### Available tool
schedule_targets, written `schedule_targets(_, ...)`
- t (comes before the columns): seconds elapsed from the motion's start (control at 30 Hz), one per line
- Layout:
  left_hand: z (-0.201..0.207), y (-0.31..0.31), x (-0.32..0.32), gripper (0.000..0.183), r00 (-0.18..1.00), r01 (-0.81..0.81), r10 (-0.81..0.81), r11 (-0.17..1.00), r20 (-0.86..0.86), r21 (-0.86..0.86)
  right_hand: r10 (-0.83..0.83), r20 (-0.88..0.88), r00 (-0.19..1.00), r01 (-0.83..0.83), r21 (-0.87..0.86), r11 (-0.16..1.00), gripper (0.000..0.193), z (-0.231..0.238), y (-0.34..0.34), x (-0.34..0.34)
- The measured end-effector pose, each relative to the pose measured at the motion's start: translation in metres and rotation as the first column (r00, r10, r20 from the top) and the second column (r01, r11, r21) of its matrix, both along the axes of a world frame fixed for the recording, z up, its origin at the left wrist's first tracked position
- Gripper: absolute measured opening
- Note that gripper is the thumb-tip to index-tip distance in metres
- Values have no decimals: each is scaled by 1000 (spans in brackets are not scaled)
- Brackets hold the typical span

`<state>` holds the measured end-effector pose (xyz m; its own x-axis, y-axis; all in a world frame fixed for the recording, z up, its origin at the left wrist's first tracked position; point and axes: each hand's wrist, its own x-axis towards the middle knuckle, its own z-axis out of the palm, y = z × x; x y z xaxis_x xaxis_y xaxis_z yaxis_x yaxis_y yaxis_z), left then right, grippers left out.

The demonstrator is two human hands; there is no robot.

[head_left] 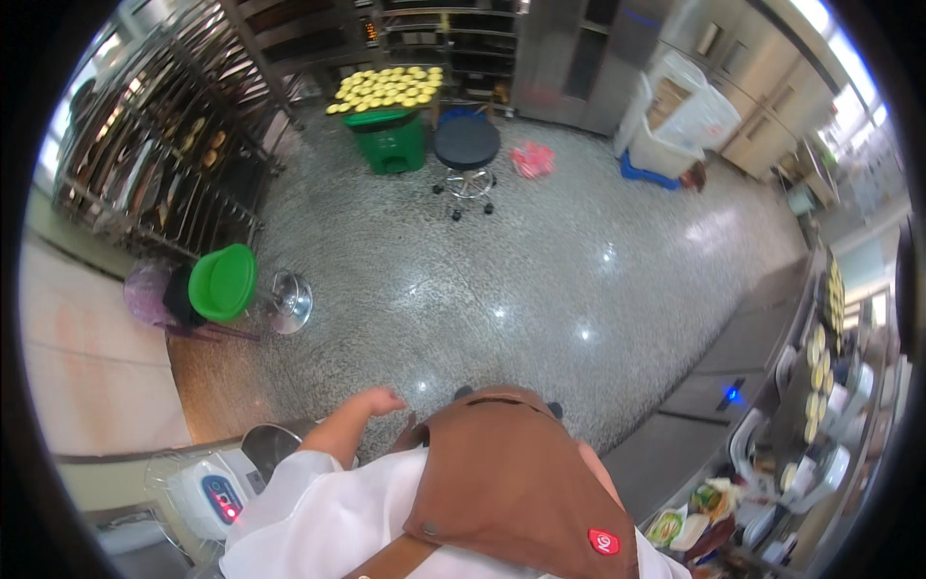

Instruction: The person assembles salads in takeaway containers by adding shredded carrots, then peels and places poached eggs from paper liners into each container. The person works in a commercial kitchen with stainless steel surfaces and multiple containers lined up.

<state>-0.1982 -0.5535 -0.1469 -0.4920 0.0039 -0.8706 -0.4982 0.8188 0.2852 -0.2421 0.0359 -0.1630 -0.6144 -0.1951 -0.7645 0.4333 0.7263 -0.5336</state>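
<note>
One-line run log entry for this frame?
left hand: empty, loosely closed, hanging over speckled grey terrazzo floor | right hand: out of view | body: brown apron | ahead: black round stool

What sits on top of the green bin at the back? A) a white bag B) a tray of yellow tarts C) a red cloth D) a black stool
B: a tray of yellow tarts rests on the green bin, with the black stool standing beside it on the floor.

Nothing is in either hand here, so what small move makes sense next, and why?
Probably step forward toward the tray of yellow tarts on the green bin. The left hand hangs empty at the apron, the right hand is hidden, and only bare floor lies between.
</note>
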Motion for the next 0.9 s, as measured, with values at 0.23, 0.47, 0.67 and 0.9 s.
schedule_targets(0.23, 9, 1, 11, 67, 723, -691, 613, 647, 318, 324, 52, 197, 979, -66, 66, 996, 58, 76, -126, -138)
schedule_targets(0.47, 0, -17, -19, 46, 391, -851, 781, 104, 487, 515, 523, -8, 852, -521, -92, 848, 55, 22, -247, -303)
schedule_targets(0.67, 78, -67, -97, 43, 306, -837, 951, 248, 41, 488, 518, -119, 847, -526, -44, 849, 38, 32, -367, -409)
schedule_targets(0.9, 109, -140, -193, 55, 638, -743, 758, 652, -136, 147, 491, -234, 839, -531, -162, 832, 30, -33, -386, -450)
